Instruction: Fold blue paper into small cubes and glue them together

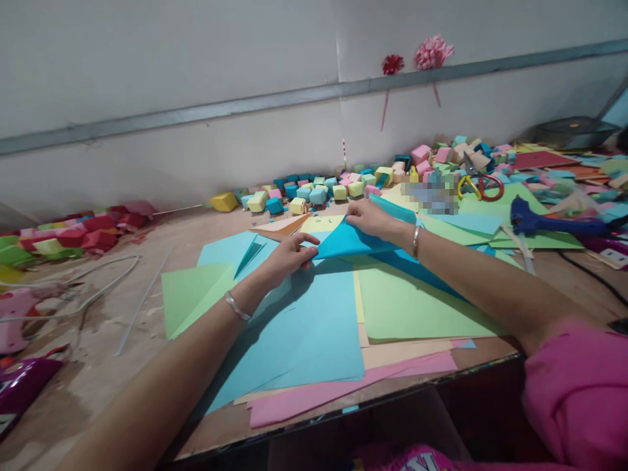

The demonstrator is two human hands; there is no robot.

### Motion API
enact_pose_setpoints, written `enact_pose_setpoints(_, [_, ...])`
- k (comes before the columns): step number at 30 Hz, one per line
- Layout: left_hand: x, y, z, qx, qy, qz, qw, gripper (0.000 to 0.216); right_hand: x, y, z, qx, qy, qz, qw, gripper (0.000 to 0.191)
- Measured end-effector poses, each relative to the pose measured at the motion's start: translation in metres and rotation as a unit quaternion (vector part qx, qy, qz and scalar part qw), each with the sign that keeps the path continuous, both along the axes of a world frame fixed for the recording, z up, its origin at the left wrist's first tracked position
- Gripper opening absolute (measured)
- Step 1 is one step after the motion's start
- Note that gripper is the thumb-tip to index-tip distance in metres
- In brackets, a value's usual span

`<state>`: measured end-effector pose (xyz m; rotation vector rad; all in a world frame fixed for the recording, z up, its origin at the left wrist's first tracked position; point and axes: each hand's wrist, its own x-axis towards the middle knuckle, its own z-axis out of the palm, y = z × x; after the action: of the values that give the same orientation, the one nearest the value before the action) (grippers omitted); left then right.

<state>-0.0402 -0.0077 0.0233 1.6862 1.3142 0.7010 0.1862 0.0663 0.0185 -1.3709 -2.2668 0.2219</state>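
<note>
A bright blue sheet of paper [353,242] is folded at an angle and raised a little above the stack. My right hand [370,219] grips its upper edge, fingers bent over the top. At the sheet's left corner, my left hand [290,257] pinches the tip between thumb and fingers. Light blue sheets [314,327] lie beneath my left hand and forearm. Under my right forearm is a light green sheet [422,301]. A folded green sheet [196,288] rests left of my left wrist.
Small folded paper boxes [318,195] line the wall. Scissors [483,186] and a blue glue gun [559,219] lie to the right. A pink glue gun [14,314] with a looping cord and a clear stick [142,301] are on the left. Pink paper [343,389] borders the table's front edge.
</note>
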Motion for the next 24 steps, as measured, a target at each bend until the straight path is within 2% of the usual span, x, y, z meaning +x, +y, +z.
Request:
enact_pose_setpoints(2, [-0.003, 0.001, 0.002, -0.020, 0.029, -0.024, 0.999, 0.022, 0.002, 0.003, -0.002, -0.043, 0.026, 0.042, 0.998, 0.011])
enact_pose_setpoints(4, [-0.004, 0.000, 0.003, -0.017, 0.086, -0.059, 0.994, 0.018, 0.003, 0.004, -0.008, -0.052, 0.023, 0.070, 0.996, 0.008])
enact_pose_setpoints(7, [-0.001, -0.003, 0.004, 0.038, 0.210, -0.098, 0.972, 0.010, 0.003, 0.004, -0.020, -0.037, 0.010, 0.106, 0.994, 0.006])
enact_pose_setpoints(10, [0.004, -0.005, 0.005, 0.100, 0.306, -0.108, 0.940, 0.007, 0.005, 0.008, -0.031, -0.012, 0.015, 0.166, 0.986, 0.007])
enact_pose_setpoints(13, [0.005, -0.005, 0.008, 0.099, 0.352, -0.118, 0.923, 0.010, 0.008, 0.014, -0.039, 0.009, 0.044, 0.227, 0.973, 0.007])
enact_pose_setpoints(19, [0.007, -0.009, 0.013, 0.100, 0.418, -0.106, 0.897, 0.015, 0.009, 0.017, -0.046, 0.030, 0.071, 0.249, 0.965, 0.006])
enact_pose_setpoints(22, [0.008, -0.012, 0.011, 0.202, 0.427, -0.106, 0.875, 0.015, 0.008, 0.016, -0.047, 0.039, 0.070, 0.244, 0.966, 0.006])
enact_pose_setpoints(24, [0.010, -0.013, 0.005, 0.289, 0.386, -0.149, 0.863, 0.024, 0.007, 0.015, -0.047, 0.049, 0.064, 0.245, 0.966, 0.006])
